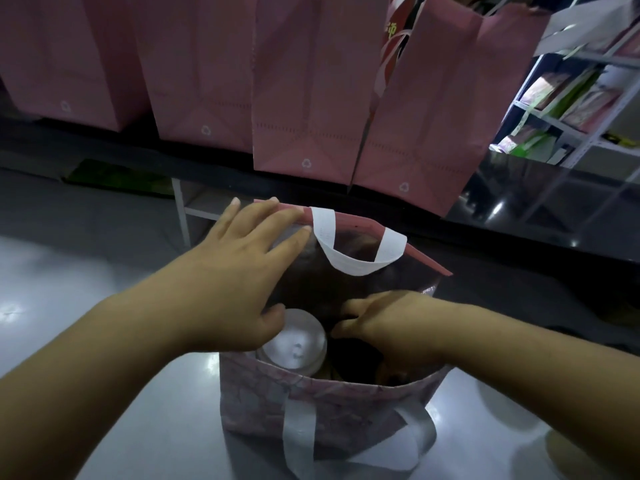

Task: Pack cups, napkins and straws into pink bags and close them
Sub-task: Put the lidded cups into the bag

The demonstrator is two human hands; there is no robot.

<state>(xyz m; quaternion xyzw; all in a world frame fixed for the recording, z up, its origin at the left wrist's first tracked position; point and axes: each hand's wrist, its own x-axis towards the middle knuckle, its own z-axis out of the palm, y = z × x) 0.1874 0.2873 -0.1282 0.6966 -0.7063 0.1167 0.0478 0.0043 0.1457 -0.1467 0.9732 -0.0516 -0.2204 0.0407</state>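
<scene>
While the left hand (239,271) lies flat-fingered on the pink bag (322,407), the right hand (391,323) reaches inside — grip hidden. Its push could tip the cup (294,344).

The open pink marbled bag (329,403) at 6 o'clock looks like soft non-woven cloth, matt outside with a faint print. Its inner lining (311,282) is dark and shiny like foil. Its white strap handles (349,265) are flat, matt, finely textured tape. Inside, the round clear cup lid (294,344) is smooth, glossy plastic. At 12 o'clock the tall pink bags (304,98) are matt, creased paper on a polished, reflective black desk (519,237). The pale surface (187,438) below is glossy. At 2 o'clock, the white shelving (554,123) looks like painted metal.
</scene>
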